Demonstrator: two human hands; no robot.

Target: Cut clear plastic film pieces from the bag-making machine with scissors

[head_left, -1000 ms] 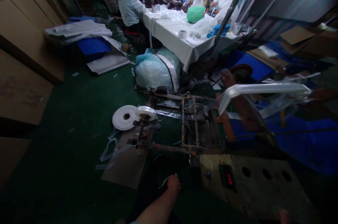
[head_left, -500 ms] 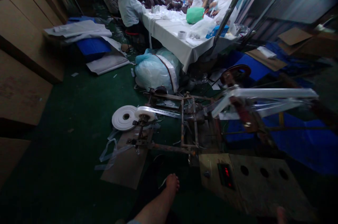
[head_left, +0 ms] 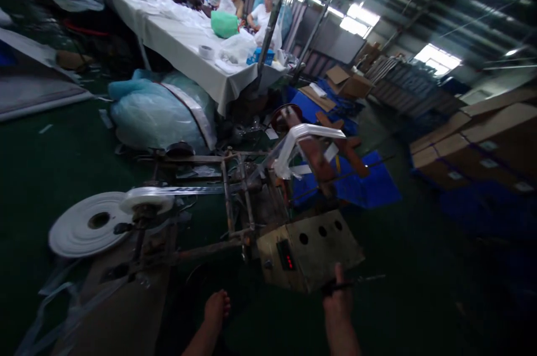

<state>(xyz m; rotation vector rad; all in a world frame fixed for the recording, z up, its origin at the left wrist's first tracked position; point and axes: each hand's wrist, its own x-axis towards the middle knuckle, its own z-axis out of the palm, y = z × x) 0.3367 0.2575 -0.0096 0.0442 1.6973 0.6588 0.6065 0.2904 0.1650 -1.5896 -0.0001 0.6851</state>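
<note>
My left hand (head_left: pixel 217 305) is low in the middle of the view, fingers curled in, with nothing visible in it. To its right, my right hand (head_left: pixel 338 303) grips a thin dark-handled tool (head_left: pixel 361 280) whose slim shaft points right; its exact kind is too dim to tell. That hand is just in front of a metal control box (head_left: pixel 323 244) with a red lit display and round holes. Behind stands a rusty metal frame (head_left: pixel 229 199). A white roll of plastic strip (head_left: pixel 146 199) on it feeds rightward, and clear film (head_left: pixel 310 133) drapes over the arm at right.
A larger white roll (head_left: pixel 90 227) lies at left near a cardboard sheet (head_left: pixel 126 300). Behind the frame are a bulging pale-blue plastic bag (head_left: pixel 155 112) and a cloth-covered table (head_left: pixel 180 56) with people around it. Blue sheeting (head_left: pixel 373 182) and stacked cartons (head_left: pixel 486 140) are at right.
The view has swung right and closer to the frame. My right hand, barely visible at the lower edge before, now shows with the thin tool. My left hand is still curled.
</note>
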